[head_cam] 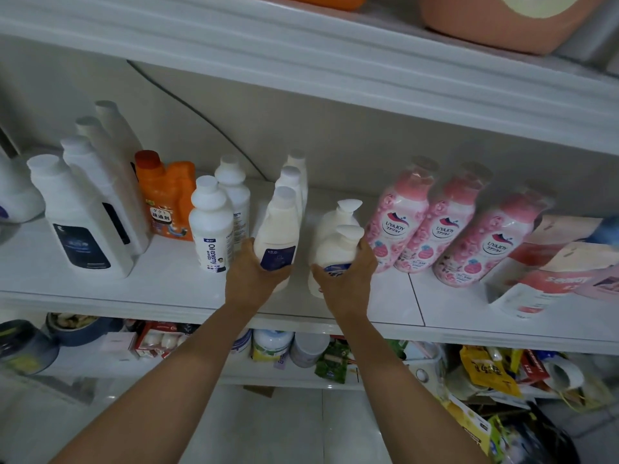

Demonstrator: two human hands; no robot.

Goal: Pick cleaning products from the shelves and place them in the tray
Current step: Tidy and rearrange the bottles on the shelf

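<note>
Two grasps at the mid shelf (160, 289). Left grip (254, 279) curled round cream bottle (278, 229), front of its row. Right grip (348, 283) curled round pump bottle (335, 251), at its 3 o'clock. Pink bottles (449, 226) further toward 3 o'clock.

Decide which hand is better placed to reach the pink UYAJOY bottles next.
Right: the right hand, gripping a pump bottle, is next to the pink UYAJOY bottles; the left hand is farther, holding a white bottle.
</note>
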